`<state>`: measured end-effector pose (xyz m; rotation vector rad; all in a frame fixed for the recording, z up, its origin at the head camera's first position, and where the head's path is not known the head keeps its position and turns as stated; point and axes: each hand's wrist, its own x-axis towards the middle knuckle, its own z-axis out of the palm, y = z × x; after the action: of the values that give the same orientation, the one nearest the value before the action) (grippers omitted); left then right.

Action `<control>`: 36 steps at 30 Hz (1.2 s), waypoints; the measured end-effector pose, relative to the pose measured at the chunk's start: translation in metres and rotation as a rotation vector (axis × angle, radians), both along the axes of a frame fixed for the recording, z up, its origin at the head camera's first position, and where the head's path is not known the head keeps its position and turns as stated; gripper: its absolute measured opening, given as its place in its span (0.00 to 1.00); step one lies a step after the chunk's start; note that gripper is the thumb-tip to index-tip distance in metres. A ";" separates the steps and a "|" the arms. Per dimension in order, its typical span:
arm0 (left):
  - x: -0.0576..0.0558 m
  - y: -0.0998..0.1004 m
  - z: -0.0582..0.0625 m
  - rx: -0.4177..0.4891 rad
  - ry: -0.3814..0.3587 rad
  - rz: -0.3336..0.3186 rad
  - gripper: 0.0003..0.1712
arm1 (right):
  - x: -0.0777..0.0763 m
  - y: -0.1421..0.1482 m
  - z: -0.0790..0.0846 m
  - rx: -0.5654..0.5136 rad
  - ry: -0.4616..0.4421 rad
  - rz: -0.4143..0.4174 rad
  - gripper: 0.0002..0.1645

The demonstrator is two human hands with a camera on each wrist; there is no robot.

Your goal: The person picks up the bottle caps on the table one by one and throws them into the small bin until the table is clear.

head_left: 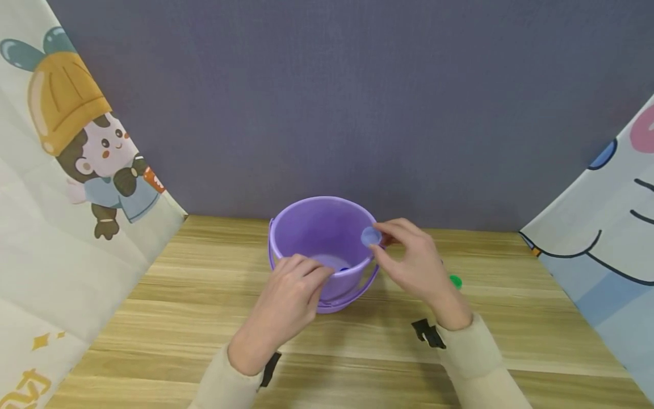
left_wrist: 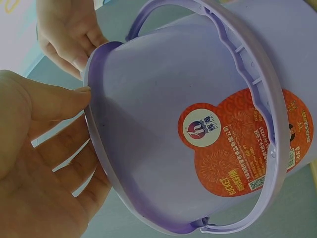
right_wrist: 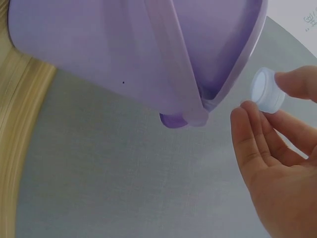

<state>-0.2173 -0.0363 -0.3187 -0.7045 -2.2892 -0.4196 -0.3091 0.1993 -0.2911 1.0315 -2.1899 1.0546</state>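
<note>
A purple plastic bucket [head_left: 317,227] stands upright on the table, its handle hanging down on the near side. At the near rim, my left hand [head_left: 288,295] grips the edge; in the left wrist view the thumb lies on the outer side and the fingers reach past the rim. My right hand [head_left: 416,264] pinches a pale translucent bottle cap [right_wrist: 268,91] between thumb and fingers, by the right side of the rim. Low inside the bucket shows a small dark blue object [head_left: 344,269], mostly hidden by the near wall.
Right of the bucket lies a green cap [head_left: 456,282] on the wood-grain table [head_left: 194,318], partly behind the right wrist. A grey-blue wall [head_left: 327,102] rises behind. Printed cartoon sheets [head_left: 30,170] flank both sides. Black strips [head_left: 429,333] hang at the sleeves.
</note>
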 end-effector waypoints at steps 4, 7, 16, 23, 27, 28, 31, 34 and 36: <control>-0.005 0.003 0.000 0.002 -0.004 0.009 0.12 | -0.008 -0.001 0.001 0.013 -0.021 0.006 0.21; -0.008 0.005 0.000 0.009 -0.005 0.015 0.12 | -0.013 -0.001 0.001 0.012 -0.030 0.011 0.21; -0.019 0.013 0.000 0.019 0.002 0.033 0.11 | -0.032 -0.003 0.000 -0.008 -0.036 0.048 0.22; -0.027 0.019 0.001 0.020 0.005 0.048 0.11 | -0.043 0.003 0.001 -0.033 -0.021 0.054 0.22; -0.031 0.022 0.002 0.023 0.004 0.060 0.11 | -0.050 0.008 0.003 -0.046 -0.003 0.057 0.22; -0.032 0.023 0.002 0.023 0.006 0.063 0.11 | -0.051 0.010 0.003 -0.052 0.004 0.060 0.22; -0.035 0.025 0.001 0.025 0.010 0.070 0.11 | -0.057 0.014 0.003 -0.065 0.016 0.068 0.23; -0.038 0.027 0.002 0.026 0.012 0.078 0.11 | -0.062 0.020 0.004 -0.073 0.021 0.067 0.23; -0.040 0.029 0.002 0.027 0.010 0.083 0.11 | -0.066 0.024 0.004 -0.072 0.026 0.065 0.23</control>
<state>-0.2578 -0.0075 -0.3170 -0.5950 -2.2899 -0.4060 -0.3752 0.2229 -0.2875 1.0838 -2.0944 1.1340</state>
